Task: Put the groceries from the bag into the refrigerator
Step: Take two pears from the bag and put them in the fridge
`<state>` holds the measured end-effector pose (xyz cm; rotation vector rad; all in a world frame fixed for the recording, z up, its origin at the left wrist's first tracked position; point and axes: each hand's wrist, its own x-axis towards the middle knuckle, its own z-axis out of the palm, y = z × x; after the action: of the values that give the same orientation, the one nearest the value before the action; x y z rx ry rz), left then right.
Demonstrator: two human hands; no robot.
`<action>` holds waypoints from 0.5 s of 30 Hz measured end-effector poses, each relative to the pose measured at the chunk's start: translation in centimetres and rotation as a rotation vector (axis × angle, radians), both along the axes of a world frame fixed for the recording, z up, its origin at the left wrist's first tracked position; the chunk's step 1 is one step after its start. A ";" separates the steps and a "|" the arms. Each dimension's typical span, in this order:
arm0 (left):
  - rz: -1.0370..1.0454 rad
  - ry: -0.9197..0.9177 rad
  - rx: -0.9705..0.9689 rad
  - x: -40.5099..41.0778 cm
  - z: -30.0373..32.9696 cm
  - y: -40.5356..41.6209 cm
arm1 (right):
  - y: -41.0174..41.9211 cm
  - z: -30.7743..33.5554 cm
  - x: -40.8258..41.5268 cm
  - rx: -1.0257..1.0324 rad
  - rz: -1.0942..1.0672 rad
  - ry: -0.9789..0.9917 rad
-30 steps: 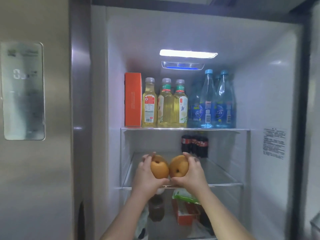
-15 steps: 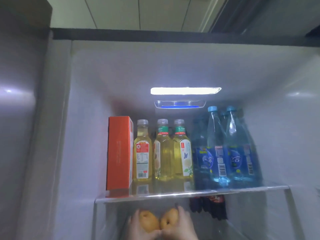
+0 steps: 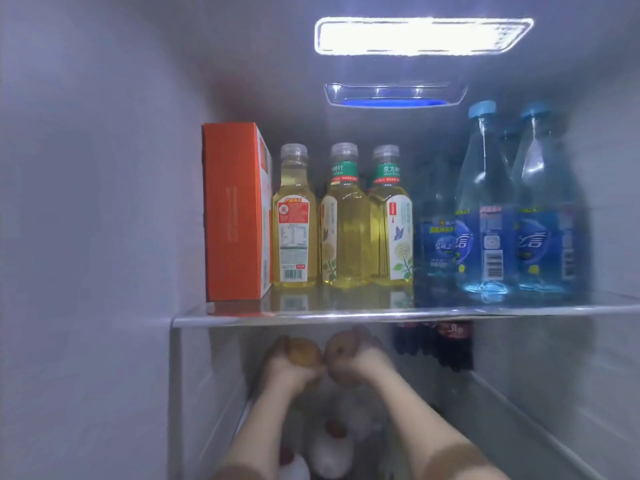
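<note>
Both arms reach in under the top glass shelf (image 3: 381, 318) of the refrigerator. Left hand (image 3: 287, 370) curls its fingers round a yellow-brown fruit (image 3: 304, 355); right hand (image 3: 360, 365) grips a second fruit (image 3: 341, 348), the two touching, over the second shelf; whether they rest on it I cannot tell. Top shelf holds an orange box (image 3: 232, 213), three yellow bottles (image 3: 343, 230) and blue water bottles (image 3: 512, 216). Dark soda bottles (image 3: 446, 344) stand behind the hands. Judgement: well along; this pair not yet released. The bag is out of view, so what remains is unknown.
</note>
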<state>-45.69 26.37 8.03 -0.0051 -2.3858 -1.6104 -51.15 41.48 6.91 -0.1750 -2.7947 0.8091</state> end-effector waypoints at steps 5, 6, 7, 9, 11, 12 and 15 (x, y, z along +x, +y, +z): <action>0.091 -0.032 -0.220 -1.1 -0.8 -0.3 | -0.4 1.9 4.9 -0.067 -0.058 0.016; 0.103 -0.034 -0.260 -1.0 -0.9 -0.3 | -0.3 1.9 5.0 -0.051 -0.064 0.013; 0.109 -0.027 -0.286 -0.8 -0.9 -0.4 | -0.3 1.9 5.2 -0.019 -0.077 0.002; 0.121 -0.012 -0.304 -0.3 -1.0 -0.6 | -0.3 1.9 5.3 0.038 -0.097 0.016; 0.123 0.010 -0.312 -0.2 -0.9 -0.7 | -0.3 1.9 5.2 0.036 -0.107 0.039; 0.119 0.018 -0.303 -0.2 -1.0 -0.7 | -0.3 1.7 5.1 0.000 -0.106 0.047; 0.105 0.045 -0.256 -0.9 -1.4 -1.0 | -0.7 1.1 5.0 -0.130 -0.096 0.063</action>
<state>-46.60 25.38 6.62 0.0337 -2.4945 -1.2382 -46.17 40.75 7.99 -0.2981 -2.6537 0.9558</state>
